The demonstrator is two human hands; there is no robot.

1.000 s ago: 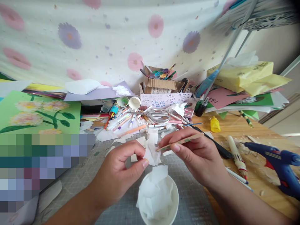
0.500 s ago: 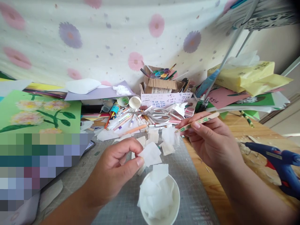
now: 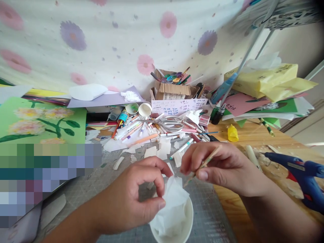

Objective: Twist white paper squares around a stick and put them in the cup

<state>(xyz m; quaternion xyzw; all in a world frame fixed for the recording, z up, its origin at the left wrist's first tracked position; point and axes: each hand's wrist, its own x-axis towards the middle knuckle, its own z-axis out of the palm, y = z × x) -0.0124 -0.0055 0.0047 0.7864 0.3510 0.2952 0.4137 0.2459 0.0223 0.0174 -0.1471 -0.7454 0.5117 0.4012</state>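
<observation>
My left hand point(image 3: 141, 192) is over the white cup point(image 3: 189, 219), with its thumb and fingertips closed at the edge of a piece of thin white paper point(image 3: 177, 194). Crumpled white paper fills the cup, and where the held piece ends and the rest begins is hard to see. Between the thumb and fingers of my right hand point(image 3: 222, 168) is a flat wooden craft stick point(image 3: 209, 158) with green marks, slanting down to the left. Its lower tip comes close to the thin paper, just above the cup's rim.
Torn paper pieces point(image 3: 164, 148) lie on the grey cutting mat point(image 3: 207, 212). Behind them are scattered markers and scissors point(image 3: 174, 125). A blue glue gun point(image 3: 296, 168) and a small yellow item point(image 3: 232, 133) rest on the wooden table at right. A green flower picture point(image 3: 76, 114) lies left.
My left hand has moved right and down with the thin paper, to over the cup. The right hand has come down and left with the craft stick, uncovering the small yellow item.
</observation>
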